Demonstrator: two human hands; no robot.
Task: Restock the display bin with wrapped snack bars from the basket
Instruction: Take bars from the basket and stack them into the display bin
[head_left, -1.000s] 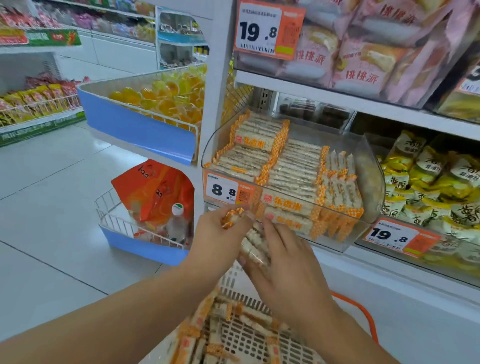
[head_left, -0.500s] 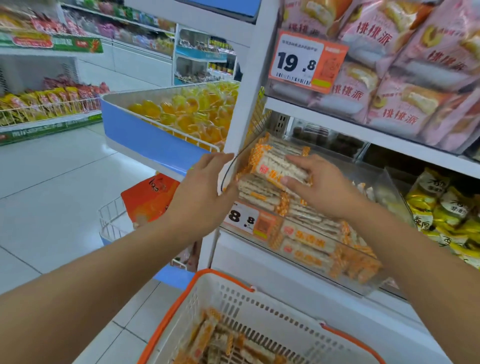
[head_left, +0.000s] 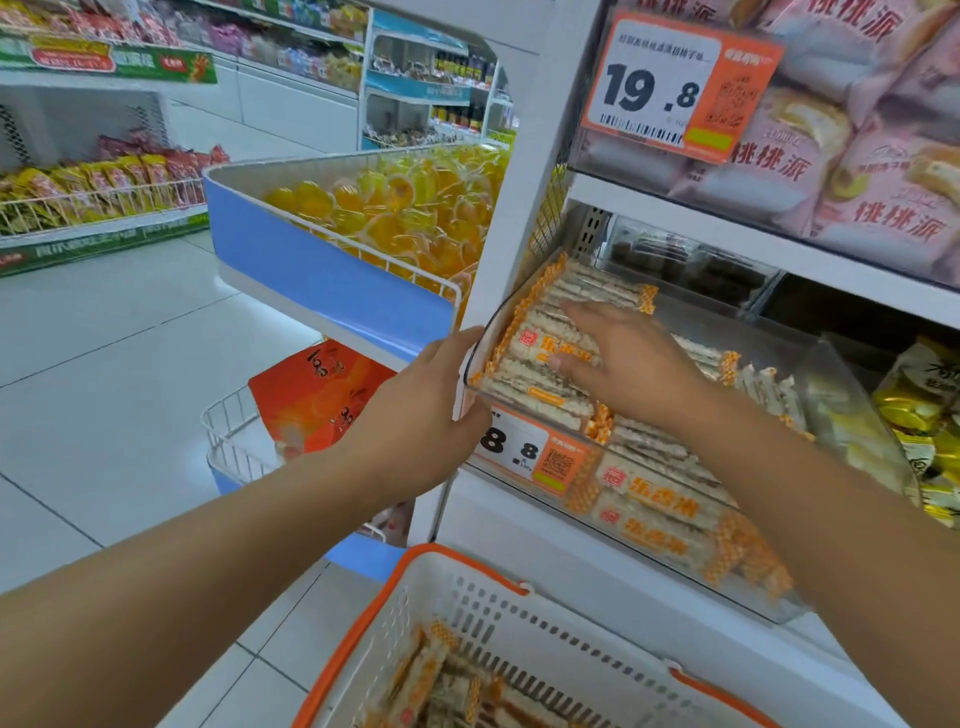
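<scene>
Snack bars (head_left: 550, 358) pressed flat by right hand (head_left: 634, 364) in bin (head_left: 852, 415), left hand (head_left: 426, 410) gripping bin corner; stack could slide forward if released unevenly.

Open-topped display bin (head_left: 852, 395); upper shelf (head_left: 753, 231) close overhead

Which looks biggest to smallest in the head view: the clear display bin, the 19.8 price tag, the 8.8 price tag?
1. clear display bin
2. 19.8 price tag
3. 8.8 price tag, partly hidden by the left hand, so its full size is unsure.
</scene>
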